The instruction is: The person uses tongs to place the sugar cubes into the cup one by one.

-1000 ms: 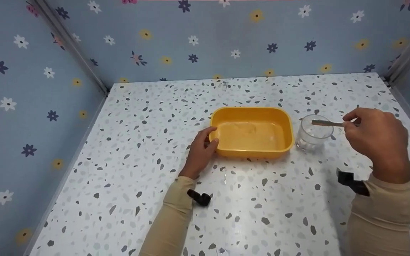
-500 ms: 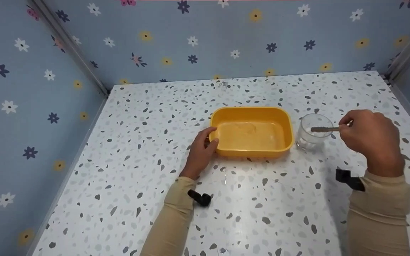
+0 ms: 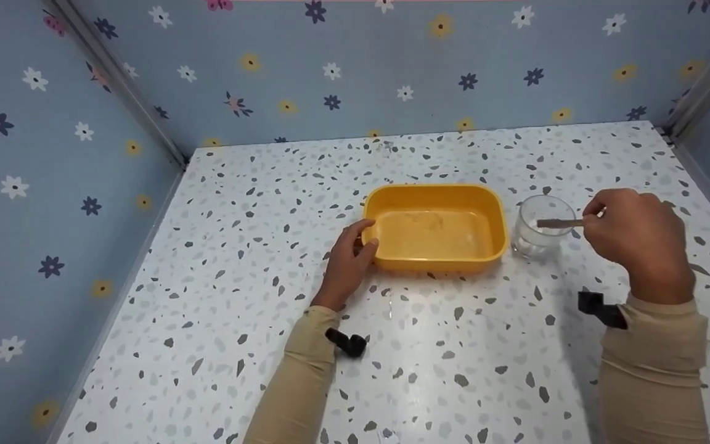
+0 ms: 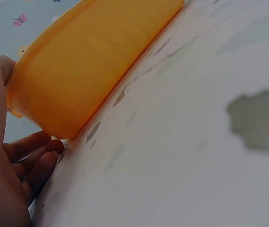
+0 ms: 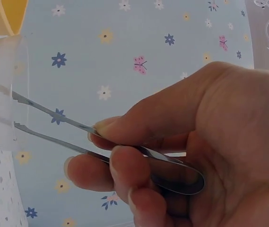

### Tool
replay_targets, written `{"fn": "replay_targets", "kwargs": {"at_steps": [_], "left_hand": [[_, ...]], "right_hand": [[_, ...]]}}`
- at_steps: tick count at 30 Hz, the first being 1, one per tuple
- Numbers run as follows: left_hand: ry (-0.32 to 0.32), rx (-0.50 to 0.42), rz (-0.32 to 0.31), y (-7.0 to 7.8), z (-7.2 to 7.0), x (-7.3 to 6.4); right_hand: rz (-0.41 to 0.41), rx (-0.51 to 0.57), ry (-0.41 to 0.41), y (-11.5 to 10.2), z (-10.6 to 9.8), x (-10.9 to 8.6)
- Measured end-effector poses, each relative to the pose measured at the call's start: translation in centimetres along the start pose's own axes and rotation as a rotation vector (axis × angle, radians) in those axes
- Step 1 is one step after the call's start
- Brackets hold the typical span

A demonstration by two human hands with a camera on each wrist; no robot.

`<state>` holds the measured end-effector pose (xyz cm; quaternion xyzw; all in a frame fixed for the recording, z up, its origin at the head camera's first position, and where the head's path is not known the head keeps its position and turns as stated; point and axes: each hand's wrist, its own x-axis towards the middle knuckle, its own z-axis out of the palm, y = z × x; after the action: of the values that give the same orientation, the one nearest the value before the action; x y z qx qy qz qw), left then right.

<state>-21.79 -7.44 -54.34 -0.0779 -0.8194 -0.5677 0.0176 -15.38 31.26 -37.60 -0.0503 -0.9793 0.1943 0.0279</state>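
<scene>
My right hand [image 3: 635,234] grips a pair of slim metal tweezers [image 5: 58,116], which point left with their two arms apart. Their tips overlap a clear glass cup [image 3: 530,246] in the head view; in the right wrist view they show through its wall, near the rim. To the left of the cup stands a yellow rectangular plastic tub [image 4: 77,71], with only faint marks on its floor. My left hand [image 3: 346,262] holds the tub by its left end, thumb and a finger over the rim, while its other fingers curl beside the base.
The white speckled table [image 3: 441,382] ends at a blue flowered panel [image 3: 379,74] behind, with more panels on both sides. A black wrist mount [image 3: 601,308] juts from the right sleeve, another [image 3: 346,342] from the left.
My right hand has shifted left and slightly down, bringing the tweezers' tips lower over the cup. The left hand and the tub stay in place.
</scene>
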Motion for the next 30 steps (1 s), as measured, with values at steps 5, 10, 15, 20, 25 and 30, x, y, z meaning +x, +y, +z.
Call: {"fn": "replay_targets", "kwargs": {"at_steps": [5,10,15,20,25,30], "left_hand": [[0.001,0.002,0.012,-0.3,-0.1,0.1],[0.008,0.019,0.004,-0.3,-0.1,0.1],[0.011,0.021,-0.001,-0.1,0.1,0.2],[0.013,0.009,-0.003,0.0,0.2,0.2],[0.012,0.004,-0.002,0.0,0.1,0.2],[0.007,0.004,0.001,0.0,0.1,0.2]], "right_hand": [[-0.008,0.006,0.024,-0.5,0.1,0.0],[-0.009,0.009,0.045,-0.8,0.2,-0.1],[0.001,0.003,0.061,-1.0,-0.2,-0.3],[0.004,-0.008,0.096,-1.5,-0.4,-0.5],[-0.022,0.003,0.139,-2.1,-0.2,-0.8],[-0.054,0.010,0.150,-2.6,0.2,-1.0]]}}
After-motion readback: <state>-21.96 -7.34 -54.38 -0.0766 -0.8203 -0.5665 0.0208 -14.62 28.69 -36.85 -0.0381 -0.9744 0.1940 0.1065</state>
